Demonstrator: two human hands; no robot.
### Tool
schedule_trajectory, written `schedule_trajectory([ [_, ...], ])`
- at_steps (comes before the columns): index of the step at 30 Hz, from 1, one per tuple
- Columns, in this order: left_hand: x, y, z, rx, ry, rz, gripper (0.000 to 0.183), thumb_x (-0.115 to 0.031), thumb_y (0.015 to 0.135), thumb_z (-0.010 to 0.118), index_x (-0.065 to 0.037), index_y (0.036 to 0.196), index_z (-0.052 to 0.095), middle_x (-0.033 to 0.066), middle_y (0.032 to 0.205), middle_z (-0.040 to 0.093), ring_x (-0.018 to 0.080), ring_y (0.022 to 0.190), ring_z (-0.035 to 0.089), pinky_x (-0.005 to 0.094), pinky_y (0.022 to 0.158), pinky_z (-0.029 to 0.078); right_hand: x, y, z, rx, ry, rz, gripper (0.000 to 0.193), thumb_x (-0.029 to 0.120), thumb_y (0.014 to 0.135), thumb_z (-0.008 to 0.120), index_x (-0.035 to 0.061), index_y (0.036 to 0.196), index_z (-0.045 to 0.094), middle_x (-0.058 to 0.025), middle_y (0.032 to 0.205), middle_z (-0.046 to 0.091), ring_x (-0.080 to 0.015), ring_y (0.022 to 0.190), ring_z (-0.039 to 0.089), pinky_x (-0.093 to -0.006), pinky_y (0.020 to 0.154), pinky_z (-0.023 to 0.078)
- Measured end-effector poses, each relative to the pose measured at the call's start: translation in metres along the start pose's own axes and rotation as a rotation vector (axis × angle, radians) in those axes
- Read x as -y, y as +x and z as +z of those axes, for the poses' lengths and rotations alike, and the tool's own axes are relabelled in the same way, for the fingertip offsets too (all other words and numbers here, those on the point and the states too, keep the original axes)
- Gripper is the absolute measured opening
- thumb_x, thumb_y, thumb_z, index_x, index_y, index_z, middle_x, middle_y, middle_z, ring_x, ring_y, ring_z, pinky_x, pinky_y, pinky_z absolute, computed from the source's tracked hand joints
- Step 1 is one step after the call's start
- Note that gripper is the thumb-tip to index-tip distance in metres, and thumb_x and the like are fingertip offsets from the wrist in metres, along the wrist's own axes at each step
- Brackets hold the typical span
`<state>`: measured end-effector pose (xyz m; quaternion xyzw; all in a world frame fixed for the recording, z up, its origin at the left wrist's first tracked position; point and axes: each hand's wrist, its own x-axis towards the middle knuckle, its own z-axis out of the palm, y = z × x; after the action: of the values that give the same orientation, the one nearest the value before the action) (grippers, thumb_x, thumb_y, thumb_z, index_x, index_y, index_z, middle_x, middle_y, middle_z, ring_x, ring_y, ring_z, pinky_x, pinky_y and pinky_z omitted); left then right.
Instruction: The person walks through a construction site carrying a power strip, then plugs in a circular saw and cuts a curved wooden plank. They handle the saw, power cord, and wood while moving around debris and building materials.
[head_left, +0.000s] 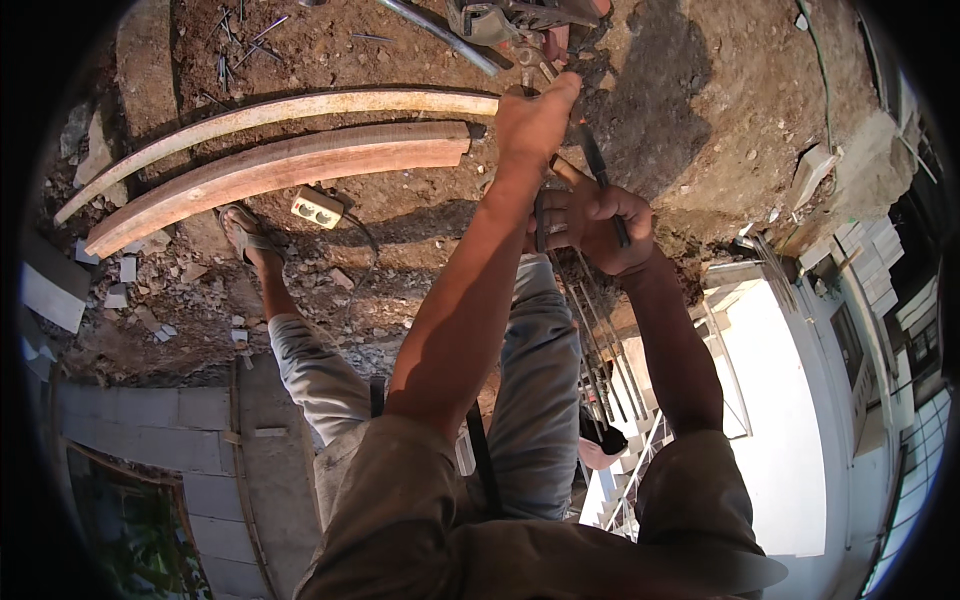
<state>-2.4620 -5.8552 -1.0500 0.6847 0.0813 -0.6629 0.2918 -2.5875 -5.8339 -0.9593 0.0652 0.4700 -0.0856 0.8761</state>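
My left hand is closed in a fist at the upper middle, above the ground. A thin wooden stick pokes out beyond its knuckles. Just below the fist, a brown wooden piece shows between my hands; whether it is part of that stick, I cannot tell. My right hand lies lower and to the right, palm partly up. Its thumb presses a slim dark bar with an orange end. Another short dark piece lies by its fingertips, its kind unclear.
Two long timber beams lie on the dirt at left, near a socket block with a cable. A power tool, a metal tube and scattered nails lie farther off. Steel rods stand beside my leg.
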Motion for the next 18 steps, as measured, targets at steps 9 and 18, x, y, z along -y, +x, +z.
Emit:
schedule_trajectory([
  [9, -0.012, -0.001, -0.025, 0.353, 0.177, -0.1, 0.099, -0.069, 0.073, 0.066, 0.008, 0.132, 0.043, 0.0159, 0.102, 0.062, 0.0287, 0.092, 0.06, 0.0353, 0.083, 0.047, 0.011, -0.017, 0.024, -0.191, -0.288, 0.048, 0.082, 0.027, 0.075, 0.051, 0.0021, 0.149, 0.023, -0.024, 0.134, 0.049, -0.0387, 0.118, 0.052, -0.0558, 0.099, 0.04],
  [18, -0.006, 0.08, -0.025, -0.073, -0.484, -0.152, 0.104, -0.08, 0.085, 0.016, 0.001, 0.149, 0.006, 0.0303, 0.149, 0.02, 0.0414, 0.135, 0.031, 0.0543, 0.113, 0.018, 0.022, -0.11, -0.146, -0.421, -0.322, -0.056, 0.071, 0.033, 0.087, 0.055, -0.0027, 0.144, 0.032, -0.0222, 0.134, 0.05, -0.0361, 0.119, 0.055, -0.047, 0.1, 0.043],
])
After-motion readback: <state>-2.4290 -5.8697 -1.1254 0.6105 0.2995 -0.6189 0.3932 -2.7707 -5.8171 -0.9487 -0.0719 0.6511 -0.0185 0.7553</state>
